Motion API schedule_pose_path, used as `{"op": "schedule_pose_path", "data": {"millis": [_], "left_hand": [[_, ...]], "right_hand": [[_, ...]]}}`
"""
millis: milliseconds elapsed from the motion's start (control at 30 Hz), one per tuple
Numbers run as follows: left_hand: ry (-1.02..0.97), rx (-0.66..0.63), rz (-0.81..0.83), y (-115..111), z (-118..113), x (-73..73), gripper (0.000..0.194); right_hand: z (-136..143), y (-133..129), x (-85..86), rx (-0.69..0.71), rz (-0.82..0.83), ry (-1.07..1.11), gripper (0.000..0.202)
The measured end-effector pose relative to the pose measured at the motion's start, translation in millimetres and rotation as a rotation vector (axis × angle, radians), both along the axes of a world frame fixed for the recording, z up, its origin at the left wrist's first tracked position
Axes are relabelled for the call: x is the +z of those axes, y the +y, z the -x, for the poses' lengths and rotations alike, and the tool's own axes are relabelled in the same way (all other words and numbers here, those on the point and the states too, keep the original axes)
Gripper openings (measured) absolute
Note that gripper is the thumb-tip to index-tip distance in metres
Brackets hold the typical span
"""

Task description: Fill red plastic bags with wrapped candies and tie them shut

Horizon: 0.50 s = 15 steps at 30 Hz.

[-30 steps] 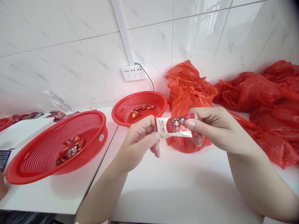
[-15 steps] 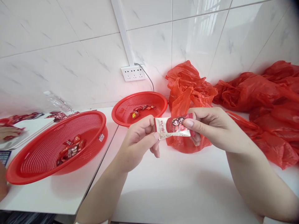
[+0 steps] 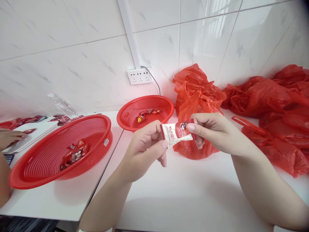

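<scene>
A small red and cream candy packet (image 3: 174, 133) is stretched between my two hands above the white table. My left hand (image 3: 145, 149) pinches its left end between thumb and fingers. The thumb of my right hand (image 3: 212, 132) presses on the packet's printed right part, with the fingers behind it. Behind my hands sits a small red basket (image 3: 123, 120) holding several wrapped candies (image 3: 145, 115). A larger red basket (image 3: 38, 161) on the left also has several wrapped candies (image 3: 76, 154) at its bottom.
A red plastic bag (image 3: 198, 93) stands behind my right hand, with more red bags (image 3: 272, 96) at the right. Another person's hand (image 3: 8, 138) is by a white board (image 3: 45, 130) at the far left. A power strip (image 3: 139, 76) is on the tiled wall.
My right hand has shifted slightly left, and its thumb covers more of the printed figures. The packet looks creased and tilted. At the far left, the other person's hand has moved.
</scene>
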<state>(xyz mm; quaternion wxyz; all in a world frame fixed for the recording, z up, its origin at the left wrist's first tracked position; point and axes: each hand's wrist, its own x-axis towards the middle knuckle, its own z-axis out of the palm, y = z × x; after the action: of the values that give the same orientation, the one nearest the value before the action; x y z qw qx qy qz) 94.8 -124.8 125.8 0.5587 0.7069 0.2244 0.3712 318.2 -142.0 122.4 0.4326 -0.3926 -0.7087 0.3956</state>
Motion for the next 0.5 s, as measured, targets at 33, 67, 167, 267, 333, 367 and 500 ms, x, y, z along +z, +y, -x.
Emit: {"op": "schedule_pose_path", "data": {"millis": [33, 67, 167, 267, 333, 367, 500], "left_hand": [[-0.001, -0.005, 0.001, -0.2, 0.1, 0.1, 0.010], [-0.004, -0.010, 0.000, -0.4, 0.2, 0.2, 0.010], [-0.003, -0.014, -0.008, -1.2, 0.0, 0.7, 0.009], [0.028, 0.004, -0.064, -0.7, -0.8, 1.6, 0.010], [0.105, 0.058, -0.191, 1.6, -0.2, 1.5, 0.010], [0.136, 0.123, -0.314, 3.4, 0.9, 1.1, 0.008], [0.091, 0.479, -1.213, 10.7, 11.3, -2.3, 0.017]], "right_hand": [[-0.1, 0.1, -0.2, -0.001, 0.003, -0.001, 0.041], [-0.2, 0.3, -0.3, -0.003, 0.004, -0.002, 0.041], [0.2, 0.7, -0.4, -0.005, -0.001, -0.007, 0.040], [1.3, 0.0, -0.3, 0.000, -0.024, -0.025, 0.038], [1.1, -2.0, 0.0, -0.033, -0.116, -0.058, 0.035], [0.3, -3.7, 0.2, -0.070, -0.204, -0.081, 0.031], [-7.9, -11.4, 1.7, -0.175, -0.677, -0.203, 0.004]]}}
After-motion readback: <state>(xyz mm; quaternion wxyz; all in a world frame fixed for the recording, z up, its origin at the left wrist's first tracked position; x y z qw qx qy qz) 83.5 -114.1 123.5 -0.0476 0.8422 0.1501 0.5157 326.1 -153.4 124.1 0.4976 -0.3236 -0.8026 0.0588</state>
